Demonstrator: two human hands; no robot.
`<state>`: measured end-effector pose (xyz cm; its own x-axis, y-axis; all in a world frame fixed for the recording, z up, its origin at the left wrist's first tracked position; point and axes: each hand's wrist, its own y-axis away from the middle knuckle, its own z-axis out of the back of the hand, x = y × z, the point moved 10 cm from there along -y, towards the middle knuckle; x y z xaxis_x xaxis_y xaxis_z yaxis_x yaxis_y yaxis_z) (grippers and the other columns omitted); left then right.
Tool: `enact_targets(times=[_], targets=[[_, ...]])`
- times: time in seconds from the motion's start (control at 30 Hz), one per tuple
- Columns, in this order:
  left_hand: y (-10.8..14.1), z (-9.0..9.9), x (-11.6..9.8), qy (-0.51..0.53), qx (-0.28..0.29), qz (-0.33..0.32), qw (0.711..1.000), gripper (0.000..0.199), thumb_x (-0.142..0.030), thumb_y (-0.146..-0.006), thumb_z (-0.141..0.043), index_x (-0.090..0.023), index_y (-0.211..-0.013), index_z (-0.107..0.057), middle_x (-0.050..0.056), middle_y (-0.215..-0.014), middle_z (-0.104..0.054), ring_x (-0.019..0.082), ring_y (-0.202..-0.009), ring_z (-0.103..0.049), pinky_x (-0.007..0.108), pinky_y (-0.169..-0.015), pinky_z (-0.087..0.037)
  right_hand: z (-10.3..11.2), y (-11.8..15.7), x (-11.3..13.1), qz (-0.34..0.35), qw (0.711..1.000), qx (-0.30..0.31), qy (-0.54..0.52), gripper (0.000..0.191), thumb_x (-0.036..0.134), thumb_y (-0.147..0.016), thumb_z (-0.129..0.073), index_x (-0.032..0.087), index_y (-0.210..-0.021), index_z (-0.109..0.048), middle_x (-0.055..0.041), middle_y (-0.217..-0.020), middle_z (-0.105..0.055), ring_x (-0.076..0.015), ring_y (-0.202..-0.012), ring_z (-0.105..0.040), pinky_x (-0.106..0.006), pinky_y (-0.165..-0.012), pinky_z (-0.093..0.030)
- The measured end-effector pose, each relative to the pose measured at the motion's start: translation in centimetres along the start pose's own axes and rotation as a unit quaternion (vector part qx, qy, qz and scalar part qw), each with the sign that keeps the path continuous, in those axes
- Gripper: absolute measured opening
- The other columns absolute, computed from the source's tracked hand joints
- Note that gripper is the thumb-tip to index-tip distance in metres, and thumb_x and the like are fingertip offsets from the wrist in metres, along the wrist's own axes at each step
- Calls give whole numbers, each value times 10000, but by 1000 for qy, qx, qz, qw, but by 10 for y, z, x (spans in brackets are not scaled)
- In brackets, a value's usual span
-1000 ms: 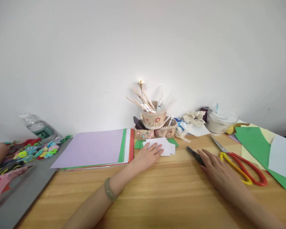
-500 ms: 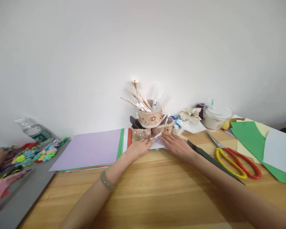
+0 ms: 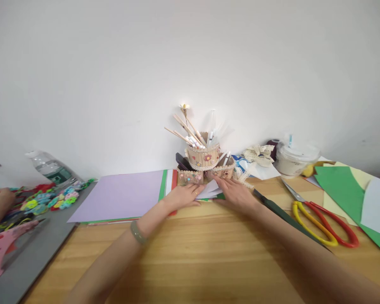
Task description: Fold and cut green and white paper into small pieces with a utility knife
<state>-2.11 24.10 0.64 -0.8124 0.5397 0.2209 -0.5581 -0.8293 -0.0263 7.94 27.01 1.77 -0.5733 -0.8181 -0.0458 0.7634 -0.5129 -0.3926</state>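
Observation:
Between my two hands, just in front of the wooden pen holder (image 3: pixel 204 157), a small folded piece of white paper (image 3: pixel 210 189) lies low over the table. My left hand (image 3: pixel 184 195), wearing a ring, holds its left side, fingers over the top and thumb at the near edge. On the other side my right hand (image 3: pixel 236 193) grips the right part, its index finger near the far tip. A bit of green shows beneath the paper. Fingertips are partly hidden.
Left of my hands lies a stack of coloured sheets (image 3: pixel 120 196). Scissors (image 3: pixel 319 221) and a dark green long tool (image 3: pixel 281 213) lie right, near green paper (image 3: pixel 345 185) and a lidded tub (image 3: pixel 297 158). Another person's hand (image 3: pixel 0 207) and a pink glue gun (image 3: pixel 6 249) are far left.
My hands have moved slightly apart, and the white paper between them shows wider, with its raised fold lying lower. The view has shifted a little.

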Motion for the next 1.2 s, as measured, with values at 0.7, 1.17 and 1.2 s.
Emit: enact_targets(times=[0.7, 1.17, 1.2], targets=[[-6, 2, 12, -23, -18, 55, 998, 560, -89, -914, -388, -114, -1459, -260, 191, -1312, -564, 261, -1005, -666, 324, -757, -546, 0, -11, -7, -50, 998, 12, 47, 401, 392, -895, -566, 181, -1233, -533, -92, -1228, -559, -216, -1022, -583, -438, -834, -509], [-3, 0, 5, -7, -3, 31, 999, 719, -301, -892, -494, -76, -1482, -149, 184, -1275, -586, 282, -1092, -613, 363, -842, -506, 1, -24, 11, -5, 996, -32, 86, 380, 393, -899, -559, 184, -1216, -544, -86, -1202, -572, -205, -998, -589, -426, -824, -512], [-4, -1, 6, -8, -2, 35, 999, 717, -262, -889, -479, -76, -1487, -130, 182, -1256, -599, 282, -1072, -623, 361, -828, -510, 2, -25, 11, -6, 996, -35, 88, 379, 392, -899, -560, 184, -1215, -544, -86, -1199, -573, -204, -994, -590, -424, -822, -513]])
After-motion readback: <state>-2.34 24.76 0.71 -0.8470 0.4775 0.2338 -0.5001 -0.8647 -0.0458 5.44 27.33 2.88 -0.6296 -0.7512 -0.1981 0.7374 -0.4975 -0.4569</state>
